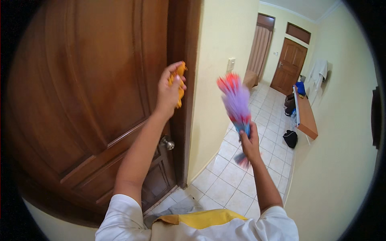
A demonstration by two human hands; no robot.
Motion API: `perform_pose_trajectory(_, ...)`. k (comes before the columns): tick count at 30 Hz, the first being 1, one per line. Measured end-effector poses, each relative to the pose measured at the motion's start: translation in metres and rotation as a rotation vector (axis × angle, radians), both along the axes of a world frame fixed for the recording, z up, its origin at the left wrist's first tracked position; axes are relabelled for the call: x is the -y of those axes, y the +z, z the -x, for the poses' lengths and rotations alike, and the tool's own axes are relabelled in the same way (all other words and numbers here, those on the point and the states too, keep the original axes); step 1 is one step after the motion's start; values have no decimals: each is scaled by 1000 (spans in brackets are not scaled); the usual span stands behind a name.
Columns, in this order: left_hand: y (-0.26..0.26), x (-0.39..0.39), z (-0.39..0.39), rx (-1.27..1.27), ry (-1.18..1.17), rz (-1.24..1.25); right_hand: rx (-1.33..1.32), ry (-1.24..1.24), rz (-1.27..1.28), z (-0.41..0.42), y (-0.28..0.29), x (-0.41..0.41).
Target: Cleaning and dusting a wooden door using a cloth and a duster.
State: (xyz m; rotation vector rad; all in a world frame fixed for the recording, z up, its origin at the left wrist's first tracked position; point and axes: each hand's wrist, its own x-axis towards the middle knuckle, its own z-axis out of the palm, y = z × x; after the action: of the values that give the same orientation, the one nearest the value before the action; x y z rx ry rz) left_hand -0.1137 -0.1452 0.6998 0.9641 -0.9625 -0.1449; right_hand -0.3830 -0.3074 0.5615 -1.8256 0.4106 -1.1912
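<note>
In my left hand (169, 93) is a bunched orange cloth (180, 86), held up by the edge of a brown panelled wooden door (105, 75) and its frame (187, 90). My right hand (250, 140) grips a duster (236, 96) with red, lilac and blue strands, slightly blurred. The strands point upward, above the fist. A dark and pinkish end (242, 160) shows beneath that hand. Below my left hand, a round metal door knob (167, 142) sits on the door.
A light switch (231, 64) is on the cream wall (217, 39). A wall-mounted wooden shelf (307, 117) juts out at right, with a black bag (290, 139) on the tiled floor (223, 177) near it. A white towel (319, 70) hangs beyond. Farther back stands another wooden door (289, 64).
</note>
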Motion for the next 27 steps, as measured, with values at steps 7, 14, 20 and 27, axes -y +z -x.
perform_pose_trajectory(7,120,66,-52,309,338,288,161,-38,380,-76,134,14)
perform_pose_trajectory(14,225,117,-87,924,942,720,347,-353,803,-119,275,13)
perform_pose_trajectory(20,226,127,-80,869,985,746,302,-670,939,-110,425,9)
perform_pose_trajectory(27,225,111,-71,725,843,782,94,-976,1335,-145,559,-90)
